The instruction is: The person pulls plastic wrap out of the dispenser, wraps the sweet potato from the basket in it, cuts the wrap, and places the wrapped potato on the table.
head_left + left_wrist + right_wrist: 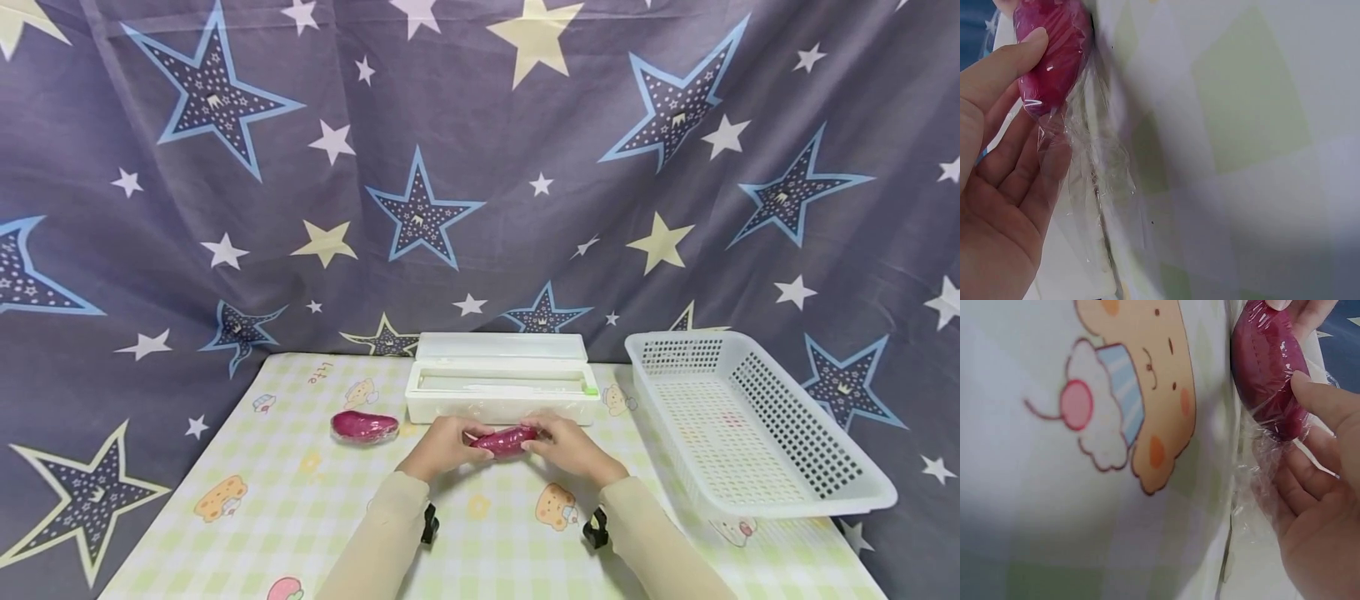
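Observation:
A purple-red sweet potato (504,442) in clear cling film lies level between my hands, just in front of the white cling film dispenser (501,407). My left hand (447,447) holds its left end between thumb and fingers, and my right hand (567,450) grips the right end. In the left wrist view, loose cling film (1094,156) trails off the end of the sweet potato past the fingers. Crumpled film (1257,481) also hangs from the other end in the right wrist view. Another film-wrapped sweet potato (364,427) rests on the table to the left.
The dispenser's lid (501,346) stands raised at the back, with a green slider (591,391) at its right end. A white perforated basket (798,505) stands on the right of the checked tablecloth (247,550). A starry curtain (480,283) hangs behind.

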A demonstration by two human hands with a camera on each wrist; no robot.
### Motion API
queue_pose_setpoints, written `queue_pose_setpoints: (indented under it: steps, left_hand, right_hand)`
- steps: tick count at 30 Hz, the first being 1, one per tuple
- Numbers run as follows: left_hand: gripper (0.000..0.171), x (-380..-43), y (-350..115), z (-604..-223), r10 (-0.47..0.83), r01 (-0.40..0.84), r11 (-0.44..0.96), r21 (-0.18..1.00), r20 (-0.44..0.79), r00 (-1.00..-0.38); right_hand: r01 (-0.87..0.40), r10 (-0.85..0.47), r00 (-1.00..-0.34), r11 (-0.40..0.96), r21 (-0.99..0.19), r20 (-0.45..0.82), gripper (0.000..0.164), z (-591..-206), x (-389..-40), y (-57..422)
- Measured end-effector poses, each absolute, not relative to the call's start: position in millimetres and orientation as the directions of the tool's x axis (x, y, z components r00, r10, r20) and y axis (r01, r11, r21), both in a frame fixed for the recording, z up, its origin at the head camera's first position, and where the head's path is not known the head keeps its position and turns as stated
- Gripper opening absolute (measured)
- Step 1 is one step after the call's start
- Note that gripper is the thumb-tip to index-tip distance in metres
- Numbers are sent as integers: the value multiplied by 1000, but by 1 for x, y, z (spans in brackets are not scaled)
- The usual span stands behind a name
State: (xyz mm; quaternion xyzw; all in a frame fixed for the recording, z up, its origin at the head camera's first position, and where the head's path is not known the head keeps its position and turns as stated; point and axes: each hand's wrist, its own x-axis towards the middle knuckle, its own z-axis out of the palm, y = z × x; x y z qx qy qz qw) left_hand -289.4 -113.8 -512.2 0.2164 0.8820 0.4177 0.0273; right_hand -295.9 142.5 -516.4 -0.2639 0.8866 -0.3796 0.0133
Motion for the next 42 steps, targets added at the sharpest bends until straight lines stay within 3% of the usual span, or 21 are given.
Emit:
queue_pose_setpoints:
  steps: [22,31,42]
  left_hand:
    - [33,-282,-119,-510,498,418,547,725,119,-859]
    - [33,-272,-123,-504,536,442,561,700,99,-838]
    - [34,-265,-129,-505,549,410,567,714,43,-834]
  right_hand:
    - [-334,-479,-877,585,-739,16,39,-511,-272,145]
    - [-331,-536,-843,580,-745,-43,31,-503,-262,147]
    - [-347,-581,-810,585,-733,-81,37,-500,-261,148]
